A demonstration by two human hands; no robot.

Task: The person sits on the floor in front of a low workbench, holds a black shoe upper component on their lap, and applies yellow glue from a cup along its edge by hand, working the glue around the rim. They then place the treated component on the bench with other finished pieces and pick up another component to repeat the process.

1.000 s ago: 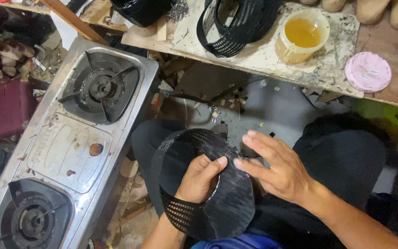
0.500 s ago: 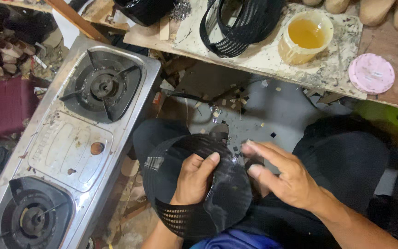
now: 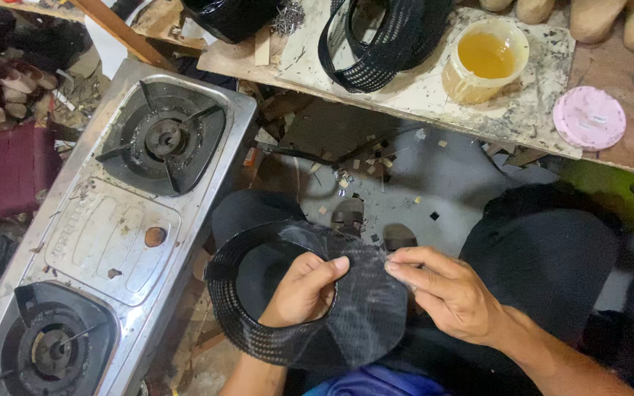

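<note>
The black mesh piece point(image 3: 346, 308), a rounded cap-like form with a woven band along its lower edge, is lying low in the person's lap, between the dark-trousered knees and just right of the stove. Compared with a second ago it is sitting turned: the woven band, then showing mostly at the lower left, is now sweeping round as a fuller arc, and the open hollow of the piece is facing more to the left. The left hand point(image 3: 302, 290) is reaching into that hollow, its grip closed on the mesh with the thumb pressing over the inner edge. The right hand point(image 3: 445, 293), which was lying flatter over the top half a second ago, is now pinching the upper right rim between thumb and forefinger, its grip closed on the mesh piece too. So the piece is being rotated and held taut at a new spot along its rim, which reads as working round the edge bit by bit. Outward, the two-burner gas stove point(image 3: 104, 227) is standing to the left, and on the tabletop point(image 3: 537, 110) above are resting a loop of black mesh strip point(image 3: 387, 44), a cup of yellow liquid point(image 3: 486, 59) and a pink round lid point(image 3: 590, 117). Small scraps are littering the grey floor point(image 3: 442, 176) below.
</note>
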